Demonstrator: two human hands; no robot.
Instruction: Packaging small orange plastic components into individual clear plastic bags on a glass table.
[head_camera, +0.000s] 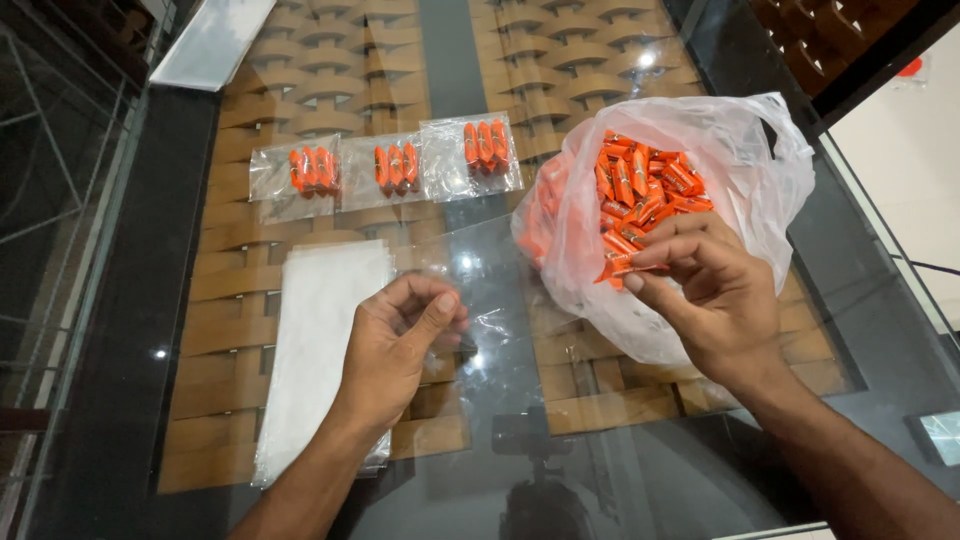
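Our left hand (400, 335) pinches a clear pouch (480, 290) open; our right hand (705, 290) grips orange candies (625, 265) (at the bag (740, 160) mouth).

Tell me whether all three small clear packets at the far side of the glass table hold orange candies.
Yes: each of the three small clear packets shows a cluster of orange candies inside.

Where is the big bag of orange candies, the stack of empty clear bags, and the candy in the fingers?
big candy bag (745, 165), head view, on its white plastic wall.
stack of empty clear bags (320, 340), head view, on the top sheet.
pinched candy (622, 264), head view, on its orange wrapper.
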